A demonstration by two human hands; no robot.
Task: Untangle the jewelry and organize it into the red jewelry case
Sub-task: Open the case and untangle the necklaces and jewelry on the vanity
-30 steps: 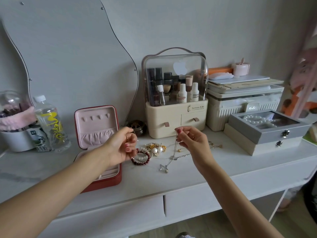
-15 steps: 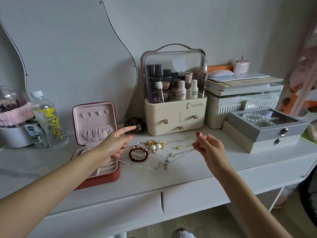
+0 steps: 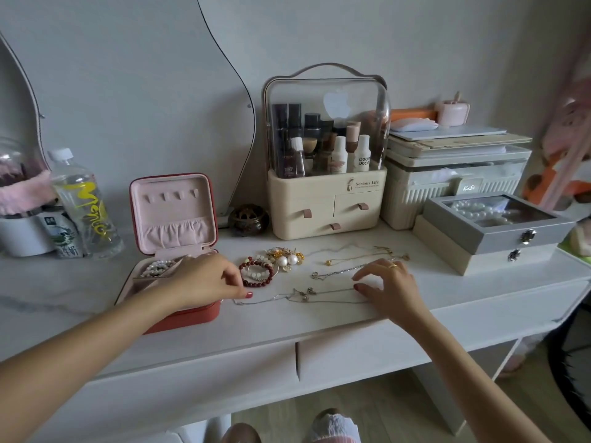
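The red jewelry case (image 3: 188, 316) stands open at the left, its pink-lined lid upright and pearls (image 3: 156, 266) in its tray. A thin silver necklace (image 3: 303, 295) lies stretched out flat on the white tabletop. My left hand (image 3: 204, 279) hovers over the case's right edge, fingers loosely curled, thumb tip beside the chain's left end. My right hand (image 3: 388, 282) is arched over the chain's right end, its thumb touching it. Behind lie red bead bracelets (image 3: 256, 273), a pearl and gold cluster (image 3: 284, 255), a second silver chain (image 3: 335, 271) and a gold necklace (image 3: 358, 255).
A cream cosmetics organiser (image 3: 326, 206) stands at the back. Right of it is a ribbed storage box (image 3: 447, 190), with a grey glass-topped jewelry box (image 3: 499, 228) in front. A water bottle (image 3: 84, 206) and a white pot (image 3: 25, 238) stand far left. A small dark jar (image 3: 248, 220) sits beside the case.
The necklace, held up between both hands a second ago, has been lowered and stretched sideways; it now lies flat on the table. Both hands dropped to the tabletop.
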